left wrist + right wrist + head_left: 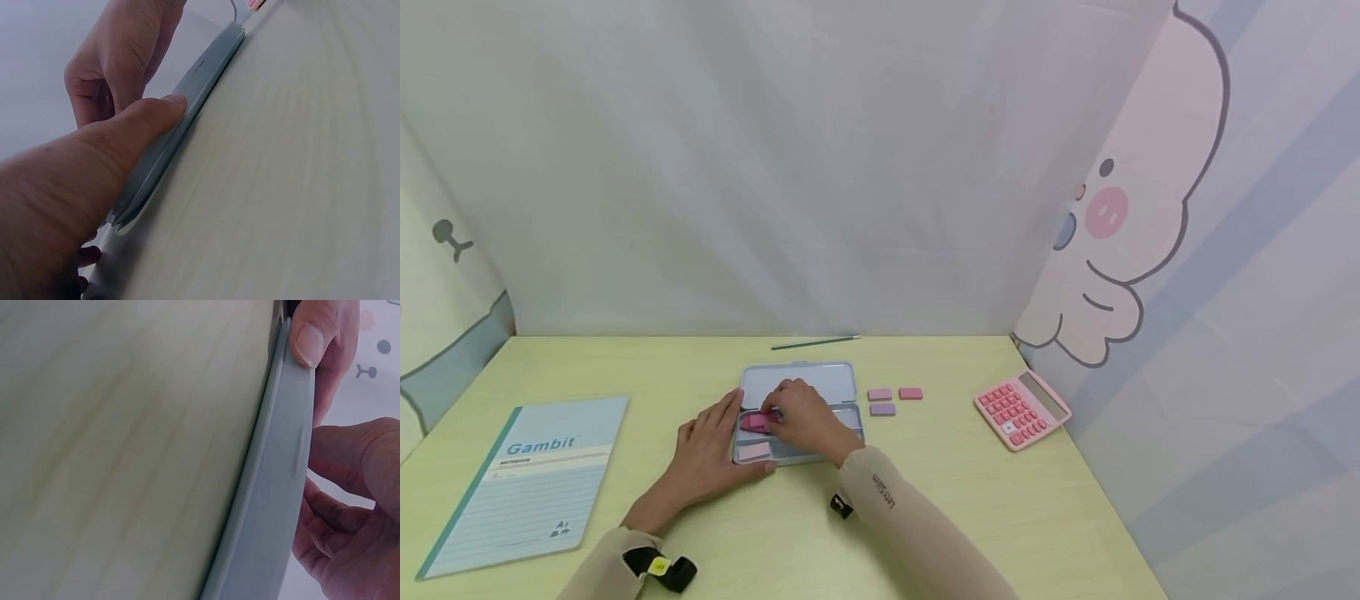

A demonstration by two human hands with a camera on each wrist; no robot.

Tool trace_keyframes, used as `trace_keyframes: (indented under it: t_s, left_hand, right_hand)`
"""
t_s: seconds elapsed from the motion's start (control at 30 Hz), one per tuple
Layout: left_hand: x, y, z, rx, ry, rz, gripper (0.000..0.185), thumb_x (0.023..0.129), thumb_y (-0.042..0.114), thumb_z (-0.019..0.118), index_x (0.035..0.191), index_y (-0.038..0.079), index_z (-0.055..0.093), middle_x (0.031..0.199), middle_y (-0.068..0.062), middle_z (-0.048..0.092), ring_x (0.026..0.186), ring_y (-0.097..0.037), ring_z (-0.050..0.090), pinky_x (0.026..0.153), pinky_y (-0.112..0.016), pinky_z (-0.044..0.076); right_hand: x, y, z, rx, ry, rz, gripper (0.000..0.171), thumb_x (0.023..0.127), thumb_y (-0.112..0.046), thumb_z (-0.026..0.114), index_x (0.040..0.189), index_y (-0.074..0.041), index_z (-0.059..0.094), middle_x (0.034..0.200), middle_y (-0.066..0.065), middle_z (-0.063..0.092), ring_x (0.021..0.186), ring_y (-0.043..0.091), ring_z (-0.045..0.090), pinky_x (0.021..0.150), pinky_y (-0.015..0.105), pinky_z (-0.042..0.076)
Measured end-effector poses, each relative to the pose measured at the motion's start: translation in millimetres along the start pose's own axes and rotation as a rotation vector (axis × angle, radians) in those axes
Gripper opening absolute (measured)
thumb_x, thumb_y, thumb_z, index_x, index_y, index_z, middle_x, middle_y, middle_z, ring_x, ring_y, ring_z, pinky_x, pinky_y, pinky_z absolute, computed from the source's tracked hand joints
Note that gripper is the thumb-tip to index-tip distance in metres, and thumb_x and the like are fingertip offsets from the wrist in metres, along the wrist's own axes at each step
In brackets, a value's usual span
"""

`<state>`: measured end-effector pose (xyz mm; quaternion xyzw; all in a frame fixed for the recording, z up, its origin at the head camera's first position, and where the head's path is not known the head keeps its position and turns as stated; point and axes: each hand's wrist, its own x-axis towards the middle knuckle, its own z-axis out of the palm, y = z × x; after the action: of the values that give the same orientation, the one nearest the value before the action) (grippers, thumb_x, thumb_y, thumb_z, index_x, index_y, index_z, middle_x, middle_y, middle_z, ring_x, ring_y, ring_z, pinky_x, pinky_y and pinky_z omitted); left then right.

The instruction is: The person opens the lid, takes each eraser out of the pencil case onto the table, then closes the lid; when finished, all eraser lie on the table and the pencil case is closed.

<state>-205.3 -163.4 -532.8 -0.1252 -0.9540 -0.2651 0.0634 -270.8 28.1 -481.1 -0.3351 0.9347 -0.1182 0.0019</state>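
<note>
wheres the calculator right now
In the head view, the pink calculator lies near the right edge of the table, right of the loose blocks.

The case [797, 454] lies on the table [955, 517], its lid [831, 383] laid back behind it. Behind the case, past the lid, is a pencil [816, 342]. Well left of the case lies the notebook [527, 492]. Just right of it lie three blocks [882, 410]; farther right, the calculator [1022, 410]. Inside the case's left part sit a front block [754, 451] and a rear block [756, 422].
</note>
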Motion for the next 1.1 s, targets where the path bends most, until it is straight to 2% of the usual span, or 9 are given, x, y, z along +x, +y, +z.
trace_keyframes:
  t_s: [0.23, 0.5, 0.9, 1.1]
  left_hand:
    - [0.4, -0.6, 1.5, 0.002, 0.001, -0.001, 0.127, 0.080, 0.071, 0.081, 0.168, -0.001, 0.025, 0.175, -0.023, 0.028, 0.150, -0.049, 0.037, 0.109, -0.071, 0.028]
    - [0.3, -0.1, 1.7, 0.008, -0.008, -0.016, 0.128, 0.080, 0.073, 0.080, 0.169, -0.001, 0.025, 0.175, -0.023, 0.028, 0.150, -0.049, 0.036, 0.110, -0.071, 0.028]
    - [1.8, -3.7, 2.4, 0.002, -0.013, -0.021, 0.130, 0.079, 0.073, 0.080, 0.169, -0.002, 0.023, 0.175, -0.023, 0.027, 0.150, -0.049, 0.035, 0.110, -0.070, 0.027]
    - [0.9, -2.4, 3.3, -0.001, -0.008, -0.013, 0.130, 0.079, 0.074, 0.080, 0.169, -0.001, 0.024, 0.175, -0.023, 0.028, 0.150, -0.049, 0.035, 0.111, -0.071, 0.027]
  right_hand:
    - [-2.2, 2.1, -1.2, -0.016, 0.020, 0.000, 0.017, 0.097, -0.026, 0.081, 0.113, -0.020, 0.081, 0.119, -0.003, 0.076, 0.107, 0.012, 0.063, 0.101, 0.025, 0.051]
    - [-15.0, 7.2, -12.2, -0.018, 0.053, 0.010, 0.015, 0.099, -0.023, 0.078, 0.112, -0.017, 0.079, 0.114, -0.002, 0.075, 0.104, 0.014, 0.063, 0.099, 0.028, 0.053]
    - [-40.0, 28.4, -28.6, 0.047, 0.101, 0.053, 0.016, 0.101, -0.017, 0.075, 0.117, -0.013, 0.079, 0.110, -0.001, 0.075, 0.104, 0.015, 0.064, 0.099, 0.027, 0.056]
    - [-56.2, 42.4, -34.7, 0.055, 0.127, 0.082, 0.014, 0.101, -0.014, 0.075, 0.114, -0.012, 0.078, 0.108, 0.000, 0.074, 0.103, 0.017, 0.064, 0.099, 0.032, 0.056]
